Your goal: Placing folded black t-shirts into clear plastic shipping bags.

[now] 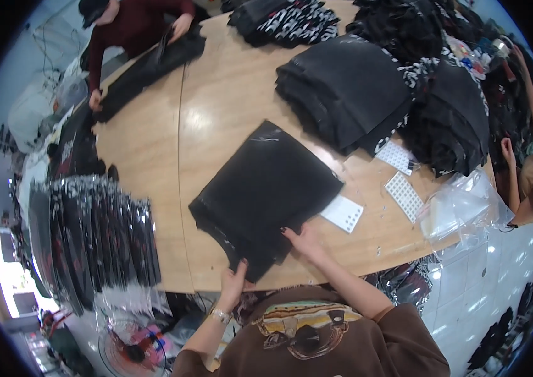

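- Lying flat on the desk (216, 94), right in front of the worker, there's the black garment (266, 188), its far corner pointing away and its near end at the desk's close edge.
- And the left hand (233, 283) has the near corner, closed in a pinch: thumb on top, the other fingers tucked out of sight, presumably underneath.
- Over to the right hand (304, 242), on the side edge: thumb laid over the cloth, fingers hidden from me, so it looks like a light, nearly closed hold, though I can't tell how tight.
- Soft and light, I'd say, floppy rather than stiff; nothing fragile here, but a loose middle could sag or crease if lifted by one end.
- Best grip, to my eye: two well-spread corners, cloth kept taut between them, clear of that curved cut edge, which may stretch.
- Just beside it, a white card (343, 213) pokes out by the right edge; beyond sits a thick stack of black cloth (342, 88).
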Tool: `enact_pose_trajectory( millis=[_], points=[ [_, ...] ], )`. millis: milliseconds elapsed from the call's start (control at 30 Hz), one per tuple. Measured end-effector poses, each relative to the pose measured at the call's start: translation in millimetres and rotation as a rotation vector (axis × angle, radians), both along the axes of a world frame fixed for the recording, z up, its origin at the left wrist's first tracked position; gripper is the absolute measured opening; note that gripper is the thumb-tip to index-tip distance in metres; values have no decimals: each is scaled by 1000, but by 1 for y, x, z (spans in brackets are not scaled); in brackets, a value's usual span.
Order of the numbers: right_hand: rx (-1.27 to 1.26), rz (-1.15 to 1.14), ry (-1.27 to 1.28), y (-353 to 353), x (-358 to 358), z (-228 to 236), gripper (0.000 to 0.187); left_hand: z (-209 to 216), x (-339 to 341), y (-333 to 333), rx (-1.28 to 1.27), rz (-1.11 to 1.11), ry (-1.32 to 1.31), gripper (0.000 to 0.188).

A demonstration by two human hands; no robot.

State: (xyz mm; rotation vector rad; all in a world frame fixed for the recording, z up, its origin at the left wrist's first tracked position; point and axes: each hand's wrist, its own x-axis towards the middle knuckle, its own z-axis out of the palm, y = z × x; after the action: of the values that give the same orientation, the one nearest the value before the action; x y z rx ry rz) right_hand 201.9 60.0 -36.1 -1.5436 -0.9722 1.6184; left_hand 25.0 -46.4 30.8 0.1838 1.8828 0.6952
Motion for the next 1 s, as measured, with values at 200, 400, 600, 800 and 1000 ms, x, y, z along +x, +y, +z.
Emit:
enact_pose_trajectory(
  millis=[200, 400, 600, 800, 1000],
  points=[
    [350, 320, -464, 56, 39, 18, 29, 36, -16, -29, 261, -564, 278, 20],
    [82, 192, -257, 83, 55, 24, 36, 9, -4, -11, 633, -1141, 969, 72],
    [199, -14, -416, 62, 79, 42, 41, -7, -16, -10, 722, -1177, 1121, 62],
    [1255, 639, -627, -23, 36, 69, 37, -12, -24, 11, 1017, -1172, 1191, 32],
    [944, 660, -742, 11, 11, 56, 35, 10, -28, 65, 749, -1044, 994, 16]
  ],
)
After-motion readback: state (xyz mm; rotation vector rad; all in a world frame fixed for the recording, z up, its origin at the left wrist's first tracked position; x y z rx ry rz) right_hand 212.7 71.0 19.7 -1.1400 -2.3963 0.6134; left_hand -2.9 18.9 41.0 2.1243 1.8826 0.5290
